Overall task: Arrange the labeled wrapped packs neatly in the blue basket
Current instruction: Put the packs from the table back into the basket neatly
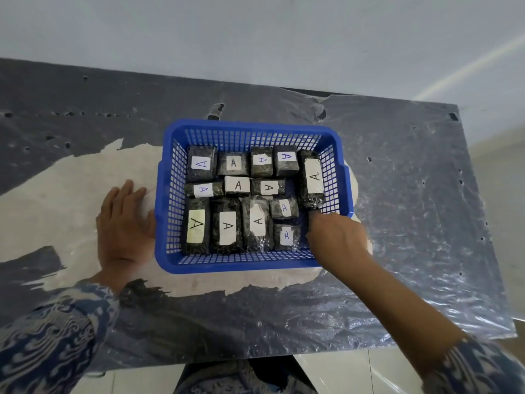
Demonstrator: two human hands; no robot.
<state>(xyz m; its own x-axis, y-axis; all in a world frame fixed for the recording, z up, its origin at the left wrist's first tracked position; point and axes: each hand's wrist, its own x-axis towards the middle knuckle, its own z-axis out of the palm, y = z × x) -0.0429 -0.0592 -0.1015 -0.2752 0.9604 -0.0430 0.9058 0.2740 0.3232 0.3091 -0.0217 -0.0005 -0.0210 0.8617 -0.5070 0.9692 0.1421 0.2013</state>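
The blue basket (166, 194) stands in the middle of the table. Several dark wrapped packs with white "A" labels lie flat inside it in rough rows, such as a tall pack (311, 177) along the right wall and a small pack (286, 236) at the front right. My left hand (125, 226) lies flat on the table, fingers spread, against the basket's left wall. My right hand (335, 237) reaches over the front right corner; its fingertips dip inside, just below the tall pack. Nothing shows in its grasp, though the fingertips are hidden.
The dark table (397, 194) is covered with torn, wrinkled clear plastic film, and a pale bare patch (56, 200) shows under and left of the basket. A white wall rises behind the table's far edge. Tiled floor shows below the near edge.
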